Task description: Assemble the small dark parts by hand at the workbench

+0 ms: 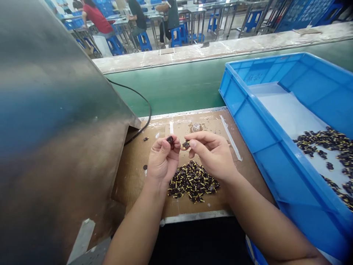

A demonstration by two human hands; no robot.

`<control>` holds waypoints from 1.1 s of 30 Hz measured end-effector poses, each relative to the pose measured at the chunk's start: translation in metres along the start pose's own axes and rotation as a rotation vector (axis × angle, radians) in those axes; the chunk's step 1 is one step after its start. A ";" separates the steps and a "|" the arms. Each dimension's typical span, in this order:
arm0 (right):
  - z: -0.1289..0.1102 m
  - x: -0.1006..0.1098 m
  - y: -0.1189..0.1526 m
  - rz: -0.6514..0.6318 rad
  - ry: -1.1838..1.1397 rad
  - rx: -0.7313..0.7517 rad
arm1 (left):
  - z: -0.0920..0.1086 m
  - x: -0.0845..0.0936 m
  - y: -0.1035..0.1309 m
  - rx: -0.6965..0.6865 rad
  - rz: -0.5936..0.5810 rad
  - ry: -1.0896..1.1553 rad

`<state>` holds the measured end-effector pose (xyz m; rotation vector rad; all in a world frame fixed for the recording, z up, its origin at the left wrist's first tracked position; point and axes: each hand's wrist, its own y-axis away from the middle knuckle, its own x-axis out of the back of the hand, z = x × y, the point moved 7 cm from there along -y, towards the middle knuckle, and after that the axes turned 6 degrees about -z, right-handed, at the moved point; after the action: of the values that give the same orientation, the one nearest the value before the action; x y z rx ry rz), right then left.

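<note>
My left hand pinches a small dark part between thumb and fingers. Close beside it, my right hand grips a small black-and-yellow part at its fingertips. The two parts are held a little apart, above the cardboard-covered worktop. Below and between my wrists lies a heap of small black-and-yellow parts. What exactly these parts are is too small to tell.
A large blue crate on the right holds more dark parts on a white sheet. To the left stands a big metal panel, with a black cable behind it. A green-sided ledge runs behind; people sit beyond.
</note>
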<state>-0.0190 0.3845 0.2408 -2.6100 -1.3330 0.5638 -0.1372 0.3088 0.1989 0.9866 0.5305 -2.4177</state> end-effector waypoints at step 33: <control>-0.020 -0.009 0.012 0.092 0.546 0.347 | 0.010 -0.006 0.003 -0.137 0.027 -0.176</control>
<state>-0.0069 0.3710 0.2580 -2.3056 -0.8598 0.0629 -0.1372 0.3026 0.2093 0.7119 0.6052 -2.3801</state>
